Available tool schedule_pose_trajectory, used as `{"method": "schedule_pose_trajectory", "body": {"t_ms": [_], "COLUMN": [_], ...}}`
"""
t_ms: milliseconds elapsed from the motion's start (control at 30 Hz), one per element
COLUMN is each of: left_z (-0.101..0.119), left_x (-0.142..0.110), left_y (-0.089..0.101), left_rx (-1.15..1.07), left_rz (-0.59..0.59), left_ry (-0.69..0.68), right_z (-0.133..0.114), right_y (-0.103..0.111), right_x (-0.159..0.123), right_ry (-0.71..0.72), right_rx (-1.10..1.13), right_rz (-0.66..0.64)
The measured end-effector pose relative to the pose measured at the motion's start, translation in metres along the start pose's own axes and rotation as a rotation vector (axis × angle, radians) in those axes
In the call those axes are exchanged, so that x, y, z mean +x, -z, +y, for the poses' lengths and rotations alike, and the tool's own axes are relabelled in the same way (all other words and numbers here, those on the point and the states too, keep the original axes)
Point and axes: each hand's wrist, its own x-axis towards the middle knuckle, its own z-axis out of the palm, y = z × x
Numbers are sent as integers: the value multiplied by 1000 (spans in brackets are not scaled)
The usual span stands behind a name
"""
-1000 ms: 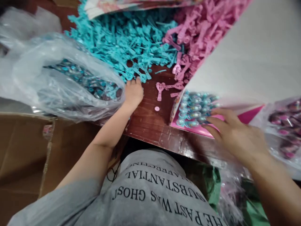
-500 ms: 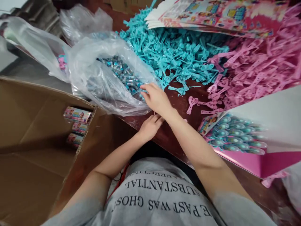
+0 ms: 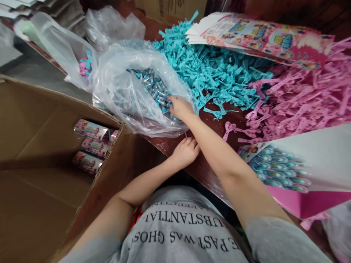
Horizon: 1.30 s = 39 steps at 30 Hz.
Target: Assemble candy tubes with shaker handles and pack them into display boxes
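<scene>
My right hand (image 3: 181, 108) reaches into the mouth of a clear plastic bag (image 3: 117, 106). Its fingers are a little apart and curve down onto small clear-and-blue tubes (image 3: 157, 89) heaped inside. Nothing shows in its grasp, though the fingertips are partly hidden. Below the right wrist, my left hand (image 3: 186, 151) is closed near the table edge. A thin pink tip sticks up by its fingers, but the rest of what it holds is hidden.
Blue plastic pieces (image 3: 216, 76) and pink ones (image 3: 309, 95) lie heaped behind, with printed sheets (image 3: 260, 36) on top. At right, a white-and-pink box (image 3: 309, 201) holds clear-topped blue items (image 3: 282, 170). An open carton (image 3: 41, 120) at left contains printed packs (image 3: 91, 129).
My right hand has moved slightly deeper into the bag, its fingers now among the tubes. The left hand stays closed below it. The whole view has shifted a little.
</scene>
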Motion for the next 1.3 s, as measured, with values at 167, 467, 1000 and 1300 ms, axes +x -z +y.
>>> {"method": "schedule_pose_trajectory", "body": {"t_ms": [167,467,1000,1300], "left_z": [-42,-73,-78,-73], "left_x": [-56,-62,-66,-66], "left_y": [47,75,83,67], "left_rx": [-163,-870,-36,-737], "left_rz": [192,294,388,456], "left_ry": [378,443,211,518], "right_z": [29,35,18,25], "right_y": [20,-4,-10,-20], "right_x": [-54,-131,-128,-25], "right_ry": [227,508,-39,-239], "right_rx": [251,499,695,-19], "right_rz": [180,70,-137,183]}}
